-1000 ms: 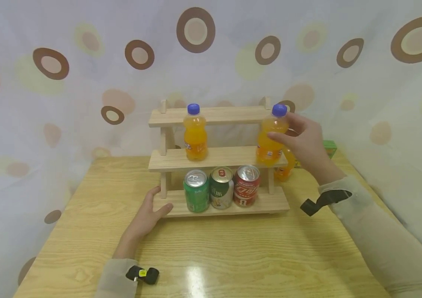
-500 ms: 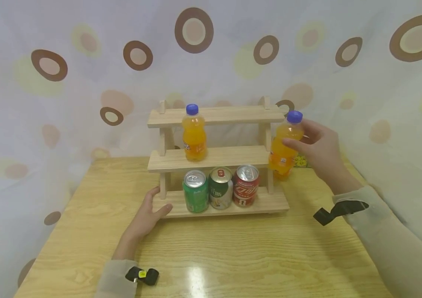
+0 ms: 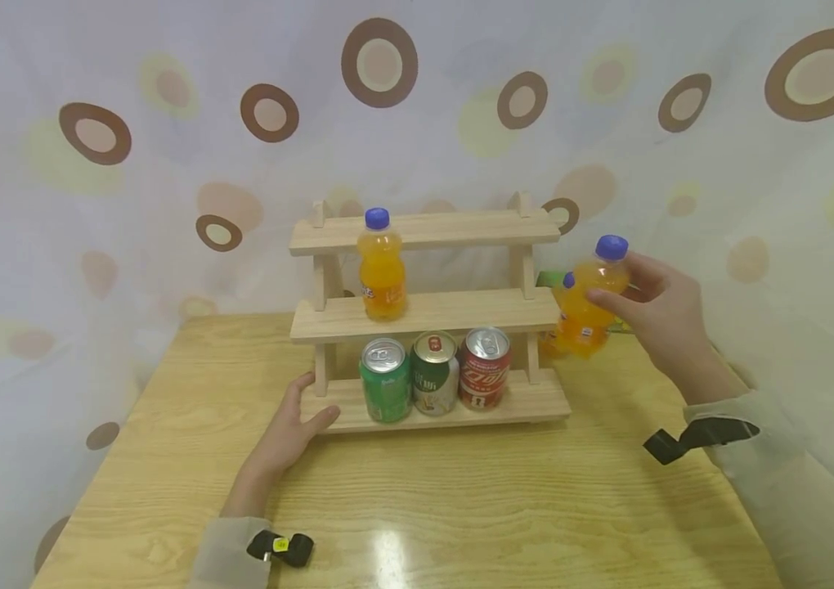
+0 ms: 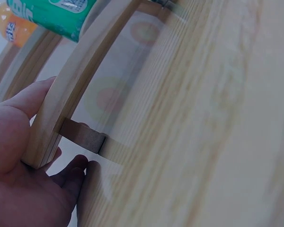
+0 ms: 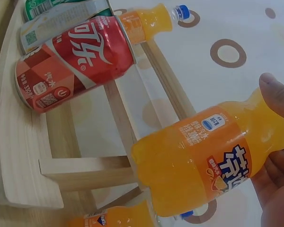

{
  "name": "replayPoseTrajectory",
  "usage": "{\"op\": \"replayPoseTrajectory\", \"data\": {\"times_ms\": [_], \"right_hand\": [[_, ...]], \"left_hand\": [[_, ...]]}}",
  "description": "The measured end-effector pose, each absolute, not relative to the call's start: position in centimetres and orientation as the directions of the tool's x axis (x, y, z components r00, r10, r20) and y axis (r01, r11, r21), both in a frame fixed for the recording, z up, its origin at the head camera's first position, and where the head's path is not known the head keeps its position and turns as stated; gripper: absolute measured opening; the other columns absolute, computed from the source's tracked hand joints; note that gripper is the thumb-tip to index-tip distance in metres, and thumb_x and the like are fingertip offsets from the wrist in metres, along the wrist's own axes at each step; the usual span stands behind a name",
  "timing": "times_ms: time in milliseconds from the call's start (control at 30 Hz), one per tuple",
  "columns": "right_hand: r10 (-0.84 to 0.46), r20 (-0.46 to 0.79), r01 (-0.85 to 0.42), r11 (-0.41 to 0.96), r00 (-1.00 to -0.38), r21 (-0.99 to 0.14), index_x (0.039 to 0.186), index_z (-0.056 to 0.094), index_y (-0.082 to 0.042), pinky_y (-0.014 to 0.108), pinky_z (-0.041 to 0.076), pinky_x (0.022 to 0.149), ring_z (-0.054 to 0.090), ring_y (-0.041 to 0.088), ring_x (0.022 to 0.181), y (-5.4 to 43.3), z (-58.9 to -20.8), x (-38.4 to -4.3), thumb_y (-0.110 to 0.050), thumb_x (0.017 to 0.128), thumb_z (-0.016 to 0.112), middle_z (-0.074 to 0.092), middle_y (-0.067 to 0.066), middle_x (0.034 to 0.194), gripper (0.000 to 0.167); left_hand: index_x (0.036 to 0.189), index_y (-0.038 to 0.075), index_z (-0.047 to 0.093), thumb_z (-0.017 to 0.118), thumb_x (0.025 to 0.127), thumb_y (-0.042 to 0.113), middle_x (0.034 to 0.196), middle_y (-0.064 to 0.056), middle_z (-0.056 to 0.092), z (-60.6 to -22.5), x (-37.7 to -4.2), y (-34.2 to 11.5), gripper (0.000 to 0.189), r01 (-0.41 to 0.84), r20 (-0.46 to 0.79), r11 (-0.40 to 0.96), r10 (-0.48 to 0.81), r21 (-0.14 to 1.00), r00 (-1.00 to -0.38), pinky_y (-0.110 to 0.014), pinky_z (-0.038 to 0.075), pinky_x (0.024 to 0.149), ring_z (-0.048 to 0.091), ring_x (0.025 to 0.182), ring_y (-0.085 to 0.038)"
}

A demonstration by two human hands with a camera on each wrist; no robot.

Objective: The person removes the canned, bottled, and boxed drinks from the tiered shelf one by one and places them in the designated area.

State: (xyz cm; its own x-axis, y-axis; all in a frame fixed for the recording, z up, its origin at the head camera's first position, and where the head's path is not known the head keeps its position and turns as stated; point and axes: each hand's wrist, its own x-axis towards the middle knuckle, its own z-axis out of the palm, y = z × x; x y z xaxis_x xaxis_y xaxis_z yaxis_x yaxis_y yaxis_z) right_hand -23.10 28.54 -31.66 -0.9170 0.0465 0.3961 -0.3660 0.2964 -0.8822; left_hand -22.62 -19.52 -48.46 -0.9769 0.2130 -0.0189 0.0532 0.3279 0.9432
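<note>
A wooden tabletop [image 3: 461,507] stretches before me, and near the middle of its far edge stands a wooden rack [image 3: 461,311] with three shelves. The person's left hand [image 3: 295,425] grips the left end of the lowest shelf, the thumb lying at its front corner. The right hand [image 3: 667,315] holds an orange drink bottle [image 3: 588,321] between thumb and fingers, near its neck. This bottle is in the air, just beyond the right edge of the rack, with its blue cap leaning to the right. A second bottle [image 3: 383,282] stands upright near the left end of the middle shelf; a third bottle [image 3: 551,343] is partly hidden behind the held one. Smaller, on the lowest shelf, stand a green can [image 3: 387,388], a green-and-white can [image 3: 435,380] and a red can [image 3: 486,376], side by side.
</note>
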Motion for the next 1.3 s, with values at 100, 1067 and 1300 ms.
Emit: {"op": "replayPoseTrajectory", "data": {"times_ms": [100, 1067, 1300], "right_hand": [[0.05, 0.397, -0.367, 0.292, -0.916, -0.883, 0.135, 0.06, -0.007, 0.018, 0.052, 0.081, 0.068, 0.008, 0.098, 28.8, -31.9, -23.0, -0.011, 0.086, 0.078, 0.067, 0.0, 0.125, 0.053], [0.143, 0.362, -0.257, 0.476, -0.921, -0.841, 0.135, 0.061, -0.009, 0.009, 0.047, 0.083, 0.062, 0.006, 0.103, 32.7, -37.2, -24.3, -0.023, 0.087, 0.078, 0.068, -0.006, 0.115, 0.053], [0.158, 0.354, -0.255, 0.441, -0.922, -0.861, 0.137, 0.059, -0.008, 0.01, 0.048, 0.083, 0.062, 0.003, 0.103, 33.2, -38.1, -25.1, -0.02, 0.086, 0.079, 0.068, -0.006, 0.12, 0.056]], "left_hand": [[0.154, 0.016, 0.017, 0.064, 0.097, 0.037, 0.158, -0.013, 0.021, -48.4, -22.6, -19.6, 0.077, 0.057, -0.013, 0.32, 0.211, 0.946, -0.977, -0.063, 0.01, 0.114, 0.011, 0.148, -0.034], [0.152, 0.005, 0.02, 0.063, 0.099, 0.021, 0.153, -0.022, 0.026, -45.1, -21.0, -18.9, 0.07, 0.056, -0.019, 0.303, 0.239, 0.951, -0.971, -0.063, 0.011, 0.114, 0.014, 0.146, -0.04], [0.154, 0.011, 0.019, 0.064, 0.098, 0.028, 0.156, -0.018, 0.024, -46.4, -21.6, -19.1, 0.073, 0.045, -0.028, 0.306, 0.231, 0.951, -0.973, -0.062, 0.009, 0.115, 0.012, 0.147, -0.037]]}}
